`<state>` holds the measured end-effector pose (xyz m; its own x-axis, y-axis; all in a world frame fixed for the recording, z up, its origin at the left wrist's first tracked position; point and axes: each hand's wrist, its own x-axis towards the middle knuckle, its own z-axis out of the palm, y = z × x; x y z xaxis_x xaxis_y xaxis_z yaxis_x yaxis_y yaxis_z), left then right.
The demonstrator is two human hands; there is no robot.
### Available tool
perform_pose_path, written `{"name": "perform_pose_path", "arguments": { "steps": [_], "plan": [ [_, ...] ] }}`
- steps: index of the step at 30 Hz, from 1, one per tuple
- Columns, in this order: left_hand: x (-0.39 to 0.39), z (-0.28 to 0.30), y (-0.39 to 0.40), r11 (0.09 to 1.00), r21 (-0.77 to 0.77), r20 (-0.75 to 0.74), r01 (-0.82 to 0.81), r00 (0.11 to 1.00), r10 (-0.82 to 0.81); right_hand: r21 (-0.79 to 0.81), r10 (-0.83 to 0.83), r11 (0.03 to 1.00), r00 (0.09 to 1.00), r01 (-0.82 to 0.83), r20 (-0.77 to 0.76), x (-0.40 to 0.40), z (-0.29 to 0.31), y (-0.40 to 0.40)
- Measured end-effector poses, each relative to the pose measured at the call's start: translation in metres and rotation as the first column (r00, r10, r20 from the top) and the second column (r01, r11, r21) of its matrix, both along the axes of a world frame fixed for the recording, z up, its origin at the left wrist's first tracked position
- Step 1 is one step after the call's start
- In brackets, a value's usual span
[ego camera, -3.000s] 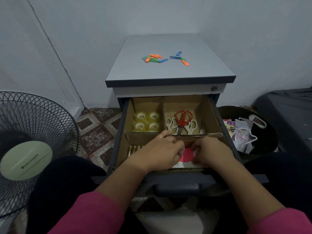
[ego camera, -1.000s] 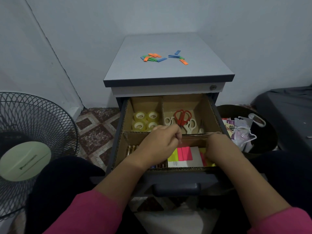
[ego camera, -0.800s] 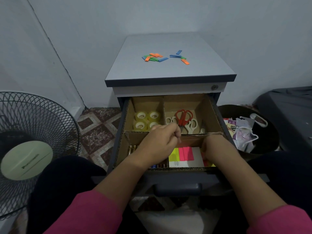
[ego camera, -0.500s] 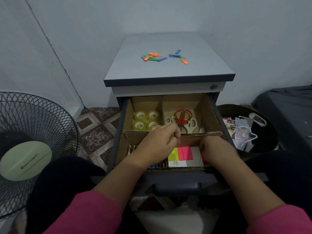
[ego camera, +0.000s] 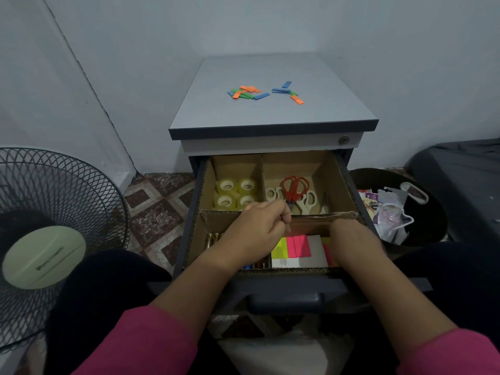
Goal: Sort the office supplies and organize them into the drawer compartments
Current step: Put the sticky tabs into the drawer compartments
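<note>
Inside the open drawer [ego camera: 194, 212], the left hand [ego camera: 257, 228] is held curled over the middle cardboard divider [ego camera: 319, 216]; whether anything is pinched cannot be told. The right hand [ego camera: 351, 239] is lowered into the front right compartment beside the sticky notes [ego camera: 295, 246], its fingers hidden. Tape rolls [ego camera: 235, 194] fill the back left compartment, scissors [ego camera: 295, 192] the back middle, and coloured tabs [ego camera: 250, 92] are scattered on the cabinet top [ego camera: 324, 109]

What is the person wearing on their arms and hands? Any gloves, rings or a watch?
Both arms have pink sleeves pushed up, leaving the forearms bare. The left hand and right hand are bare: no gloves, and no watch or bracelet shows at either wrist. No ring shows either, though the fingers are partly hidden.
</note>
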<state>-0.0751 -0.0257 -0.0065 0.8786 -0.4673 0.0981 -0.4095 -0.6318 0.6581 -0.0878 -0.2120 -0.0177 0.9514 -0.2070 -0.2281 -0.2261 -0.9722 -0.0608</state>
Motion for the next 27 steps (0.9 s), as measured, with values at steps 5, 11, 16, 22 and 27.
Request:
{"name": "perform_pose_path", "arguments": {
  "steps": [5, 11, 16, 22, 27],
  "plan": [
    [0.0006, -0.0005, -0.0001, 1.000, 0.004, -0.012, -0.001, 1.000, 0.001, -0.016, 0.002, 1.000, 0.999, -0.003, -0.037, 0.0017, -0.0006, 0.0011],
    [0.0000, -0.0009, 0.0006, 1.000, 0.006, -0.016, 0.002, 1.000, -0.002, -0.021, -0.033, 0.999, 0.997, 0.031, -0.068, 0.0028, 0.0011, 0.0031],
    [0.0010, -0.0020, 0.0010, 1.000, 0.013, -0.007, 0.009, 1.000, -0.009, -0.022, -0.066, 0.998, 0.991, 0.064, -0.115, 0.0054, 0.0019, 0.0042],
    [0.0002, -0.0002, -0.0001, 1.000, 0.021, 0.005, 0.021, 1.000, -0.021, -0.017, -0.031, 0.999, 0.994, 0.030, -0.101, 0.0040, 0.0001, 0.0030],
    [0.0006, -0.0006, 0.0004, 1.000, 0.018, -0.004, 0.020, 1.000, -0.020, -0.018, -0.016, 1.000, 0.995, 0.014, -0.097, 0.0015, 0.0028, 0.0027]
  ]
}}
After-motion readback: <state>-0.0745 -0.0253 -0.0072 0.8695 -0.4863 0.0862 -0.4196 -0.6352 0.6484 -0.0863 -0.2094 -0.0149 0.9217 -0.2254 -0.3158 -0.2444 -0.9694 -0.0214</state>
